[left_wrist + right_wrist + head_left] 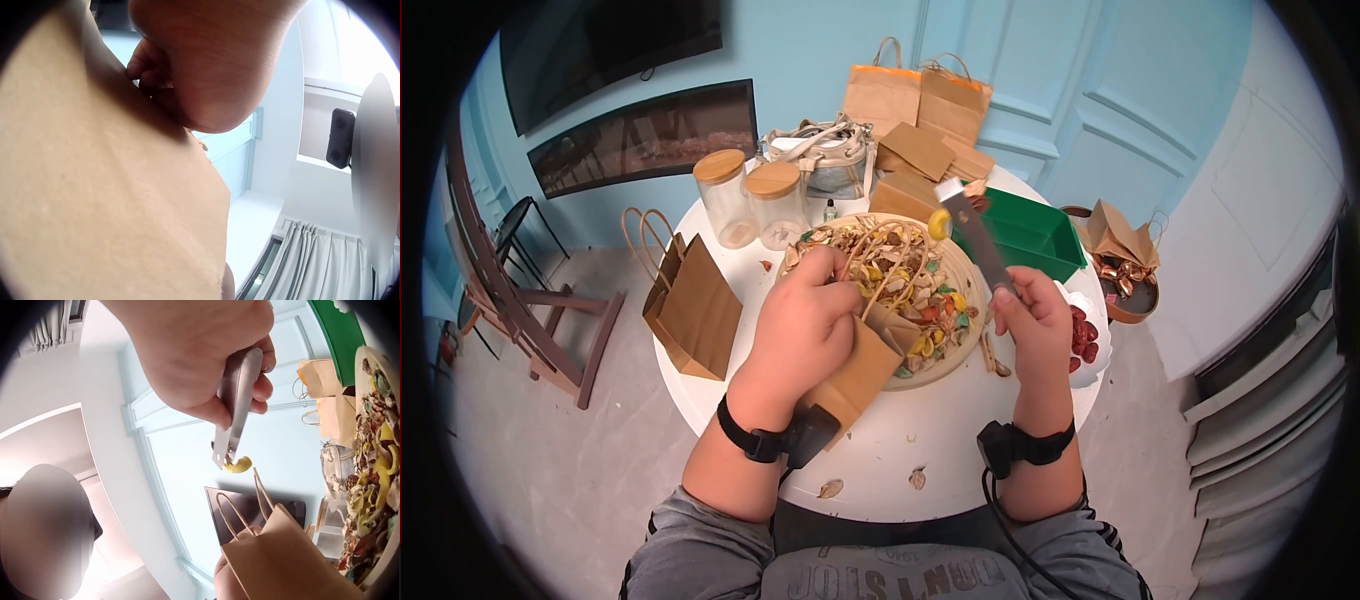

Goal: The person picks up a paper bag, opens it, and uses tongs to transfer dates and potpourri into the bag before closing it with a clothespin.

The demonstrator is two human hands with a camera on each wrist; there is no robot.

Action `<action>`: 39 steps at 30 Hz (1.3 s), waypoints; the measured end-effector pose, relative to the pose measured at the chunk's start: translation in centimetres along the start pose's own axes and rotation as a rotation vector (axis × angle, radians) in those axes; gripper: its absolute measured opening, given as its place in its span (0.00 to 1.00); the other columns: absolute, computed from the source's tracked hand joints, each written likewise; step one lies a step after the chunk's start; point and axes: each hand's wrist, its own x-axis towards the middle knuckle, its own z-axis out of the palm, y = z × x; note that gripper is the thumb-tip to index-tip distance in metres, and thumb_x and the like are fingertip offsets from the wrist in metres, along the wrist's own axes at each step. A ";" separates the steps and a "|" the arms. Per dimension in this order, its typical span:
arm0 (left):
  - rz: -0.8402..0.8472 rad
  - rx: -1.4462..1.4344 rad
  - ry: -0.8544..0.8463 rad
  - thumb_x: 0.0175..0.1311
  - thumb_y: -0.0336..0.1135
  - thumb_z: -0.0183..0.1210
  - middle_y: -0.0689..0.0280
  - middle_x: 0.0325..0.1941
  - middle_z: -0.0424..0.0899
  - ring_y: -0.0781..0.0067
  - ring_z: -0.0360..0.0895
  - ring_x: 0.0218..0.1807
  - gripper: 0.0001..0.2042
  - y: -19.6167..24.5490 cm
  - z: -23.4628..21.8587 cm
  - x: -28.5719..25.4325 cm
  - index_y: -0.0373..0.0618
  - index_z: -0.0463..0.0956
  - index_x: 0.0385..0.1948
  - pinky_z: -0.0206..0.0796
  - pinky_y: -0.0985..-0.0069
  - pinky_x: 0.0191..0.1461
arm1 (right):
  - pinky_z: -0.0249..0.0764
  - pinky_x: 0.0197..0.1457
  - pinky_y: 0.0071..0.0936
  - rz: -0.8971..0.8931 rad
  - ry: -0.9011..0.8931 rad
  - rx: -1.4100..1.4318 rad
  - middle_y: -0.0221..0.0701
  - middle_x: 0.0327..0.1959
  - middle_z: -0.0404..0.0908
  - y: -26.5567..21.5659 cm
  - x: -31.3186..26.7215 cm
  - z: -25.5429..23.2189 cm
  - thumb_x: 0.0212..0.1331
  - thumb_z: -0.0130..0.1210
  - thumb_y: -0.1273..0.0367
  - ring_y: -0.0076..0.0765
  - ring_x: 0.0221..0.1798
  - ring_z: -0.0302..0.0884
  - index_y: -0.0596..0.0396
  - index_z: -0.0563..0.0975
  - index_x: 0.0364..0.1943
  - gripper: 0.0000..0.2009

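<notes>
My left hand (805,320) grips a small brown paper bag (855,375) near its top, beside the twisted paper handles. The bag tilts, with its mouth toward a round wooden tray (968,285) heaped with dried petals, cones and leaves. In the left wrist view the bag's side (112,187) fills much of the picture, partly hiding the fingers. My right hand (1035,310) holds flat metal tongs (982,245) between thumb and fingers. Their tips pinch a curled yellow dried piece (237,465); in the right wrist view it is near the bag's handles.
A green bin (1030,235) stands behind the tray, and red dried fruit (1084,335) lies on a white plate at right. Lidded glass jars (725,210), a handbag (830,160) and another paper bag (690,310) stand left and behind. Loose petals (917,478) lie near the front edge.
</notes>
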 end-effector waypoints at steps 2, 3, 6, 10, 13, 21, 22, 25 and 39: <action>-0.001 -0.006 0.002 0.43 0.19 0.50 0.59 0.34 0.72 0.54 0.74 0.35 0.05 0.0 0.0 0.0 0.41 0.74 0.19 0.68 0.65 0.37 | 0.64 0.29 0.13 0.119 -0.118 0.030 0.25 0.32 0.80 -0.3 -0.3 0.2 0.61 0.58 0.73 0.13 0.28 0.68 0.63 0.75 0.47 0.12; -0.007 -0.003 0.001 0.43 0.19 0.50 0.58 0.34 0.72 0.54 0.74 0.35 0.05 0.1 -0.1 0.0 0.41 0.74 0.19 0.68 0.65 0.37 | 0.63 0.30 0.13 0.125 -0.164 -0.004 0.24 0.30 0.79 -0.6 -0.5 0.5 0.62 0.58 0.72 0.13 0.27 0.67 0.63 0.75 0.46 0.12; -0.010 0.003 0.002 0.43 0.19 0.50 0.58 0.34 0.72 0.54 0.74 0.34 0.05 0.2 -0.2 0.1 0.40 0.74 0.19 0.69 0.65 0.37 | 0.64 0.32 0.12 0.113 -0.186 -0.038 0.24 0.31 0.79 -0.9 -0.8 1.3 0.62 0.57 0.72 0.13 0.29 0.68 0.63 0.75 0.46 0.12; -0.014 0.003 0.004 0.43 0.20 0.50 0.58 0.34 0.72 0.54 0.75 0.34 0.05 0.1 -0.1 0.0 0.41 0.74 0.19 0.69 0.65 0.37 | 0.66 0.36 0.12 0.113 -0.175 0.004 0.25 0.33 0.80 -0.6 -0.4 1.0 0.62 0.57 0.72 0.13 0.32 0.70 0.63 0.75 0.46 0.11; -0.015 0.005 0.012 0.43 0.20 0.50 0.59 0.34 0.73 0.54 0.75 0.34 0.05 0.1 0.0 0.0 0.41 0.74 0.19 0.69 0.65 0.37 | 0.67 0.38 0.14 0.201 -0.192 -0.030 0.26 0.34 0.81 -0.5 -0.3 0.5 0.62 0.57 0.71 0.15 0.35 0.71 0.63 0.76 0.45 0.11; -0.016 0.029 0.014 0.43 0.20 0.50 0.59 0.34 0.72 0.54 0.74 0.34 0.05 0.1 0.0 0.0 0.41 0.74 0.19 0.68 0.64 0.37 | 0.65 0.36 0.16 0.227 -0.372 -0.288 0.21 0.27 0.77 -1.7 -0.6 0.8 0.59 0.60 0.69 0.15 0.32 0.69 0.59 0.78 0.42 0.10; -0.020 0.033 0.017 0.43 0.20 0.50 0.59 0.34 0.72 0.54 0.74 0.34 0.05 0.2 0.0 0.0 0.41 0.74 0.19 0.68 0.64 0.37 | 0.65 0.36 0.16 0.227 -0.373 -0.288 0.21 0.27 0.77 -1.8 -0.5 0.7 0.59 0.60 0.69 0.15 0.32 0.69 0.59 0.78 0.42 0.10; 0.002 0.035 0.035 0.43 0.20 0.50 0.59 0.33 0.72 0.54 0.74 0.34 0.05 0.1 -0.1 0.0 0.41 0.74 0.19 0.68 0.65 0.36 | 0.65 0.36 0.17 0.332 -0.440 -0.287 0.22 0.28 0.77 -2.0 -0.3 0.6 0.58 0.61 0.68 0.15 0.33 0.69 0.57 0.79 0.42 0.11; -0.062 0.049 0.077 0.43 0.18 0.50 0.58 0.33 0.72 0.55 0.74 0.34 0.06 -0.1 -0.3 0.2 0.39 0.75 0.19 0.68 0.68 0.36 | 0.71 0.42 0.22 0.199 -0.156 -0.743 0.32 0.35 0.82 -1.7 1.2 -2.4 0.53 0.64 0.69 0.24 0.37 0.76 0.58 0.77 0.45 0.16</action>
